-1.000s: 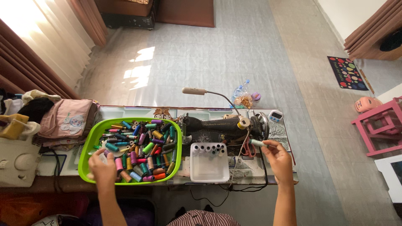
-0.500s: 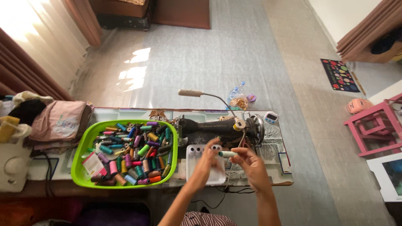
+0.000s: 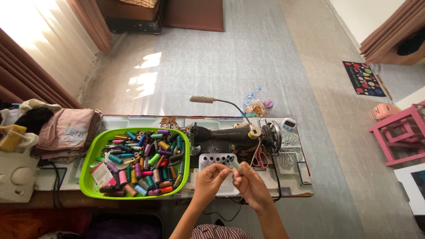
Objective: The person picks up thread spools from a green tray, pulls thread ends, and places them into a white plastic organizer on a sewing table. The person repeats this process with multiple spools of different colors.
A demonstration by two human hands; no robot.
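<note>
Both hands' fingers (image 3: pixel 230 171) pinch green spool (image 3: pixel 234 163).

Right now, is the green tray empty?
No, the green tray is full of colourful thread spools, beside the black sewing machine.

A lime-green tray (image 3: pixel 90 170) holds many-coloured thread spools (image 3: pixel 146 166) beside a black sewing machine (image 3: pixel 226 135).

A home sewing corner: a black sewing machine (image 3: pixel 234 135), a green tray of thread spools (image 3: pixel 177 183), curtains (image 3: pixel 53 48), tiled floor (image 3: pixel 212 66).
</note>
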